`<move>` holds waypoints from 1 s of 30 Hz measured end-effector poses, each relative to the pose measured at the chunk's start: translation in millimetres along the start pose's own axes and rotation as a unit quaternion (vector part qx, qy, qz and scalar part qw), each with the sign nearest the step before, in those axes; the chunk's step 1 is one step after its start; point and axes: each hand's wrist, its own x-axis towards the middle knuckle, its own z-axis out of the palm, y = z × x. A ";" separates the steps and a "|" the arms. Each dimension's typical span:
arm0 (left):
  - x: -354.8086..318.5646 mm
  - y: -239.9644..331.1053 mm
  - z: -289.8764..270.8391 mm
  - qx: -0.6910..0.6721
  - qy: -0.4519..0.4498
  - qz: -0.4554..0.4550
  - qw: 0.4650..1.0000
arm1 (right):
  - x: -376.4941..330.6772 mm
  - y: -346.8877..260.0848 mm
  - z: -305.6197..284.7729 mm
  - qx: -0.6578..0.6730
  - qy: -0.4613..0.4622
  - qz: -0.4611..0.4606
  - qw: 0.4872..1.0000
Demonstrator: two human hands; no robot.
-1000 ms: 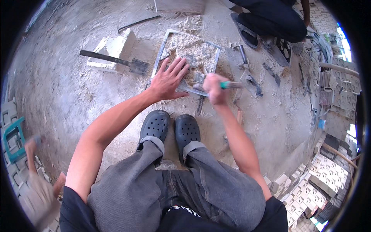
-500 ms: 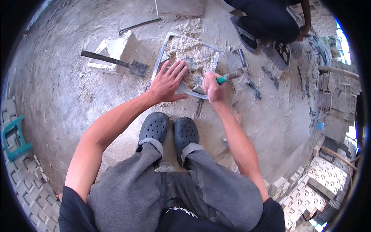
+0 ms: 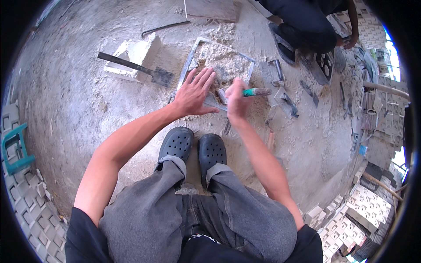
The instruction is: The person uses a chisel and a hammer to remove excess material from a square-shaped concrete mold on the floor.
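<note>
Two hands down low, both at the near edge of a square metal frame (image 3: 187, 65) on the dusty ground. Just past the toes of the dark shoes (image 3: 177, 144), a bit ahead of the body. Full of sandy grey mix (image 3: 223, 61) inside.

Left hand (image 3: 195, 94): flat, palm down, fingers spread wide and pointing away from the body, pressing on the frame's near rim and the mix beside it. Holding nothing.

Right hand (image 3: 237, 101): curled into a tight fist around a tool (image 3: 255, 92) with a green handle. Just beside the left hand, almost touching its thumb side.

Tool lying sideways, long way from left to right. Green end sticking out of the fist toward the right. Working end pointing left, toward the left hand and the frame; mostly hidden under the fist, so shape hard to tell.

Off to the left, well apart from both hands, a flat shovel (image 3: 131, 65) resting across a white block (image 3: 136, 50). Up at the far right, another person (image 3: 302, 22) crouching near more tools on the ground.
</note>
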 end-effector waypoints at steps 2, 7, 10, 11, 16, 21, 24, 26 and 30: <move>-2.2 -2.3 -1.8 -0.008 -0.001 -0.006 1.000 | 2.6 1.3 1.9 0.002 -0.032 0.002 0.999; -6.7 -3.1 -2.6 -0.017 -0.004 -0.012 1.000 | 11.3 -42.6 -0.9 0.137 -0.066 -0.005 0.988; -2.2 -1.2 -2.1 -0.021 0.007 -0.010 1.000 | 11.4 -30.8 -4.9 0.122 -0.057 -0.038 0.990; -2.1 -1.4 -1.7 -0.023 0.012 -0.010 1.000 | 8.2 -16.8 -3.5 0.091 -0.042 -0.050 0.994; -1.9 -3.1 -0.9 -0.036 0.031 -0.020 0.999 | 17.2 6.4 1.9 0.060 -0.032 0.032 0.997; -1.9 -2.7 -3.0 -0.037 0.028 -0.022 0.999 | 23.3 -26.9 -0.8 0.128 -0.018 -0.012 0.992; 4.5 3.6 -1.7 -0.028 0.021 -0.018 0.999 | 9.1 21.7 -1.6 0.001 0.017 -0.055 0.998; 0.8 2.3 -0.9 -0.032 0.017 -0.022 0.999 | 8.4 32.4 -1.4 -0.040 -0.020 -0.063 0.997; -1.6 -4.4 2.7 -0.010 0.046 -0.027 0.999 | 12.1 1.2 -1.5 0.010 -0.208 -0.085 0.974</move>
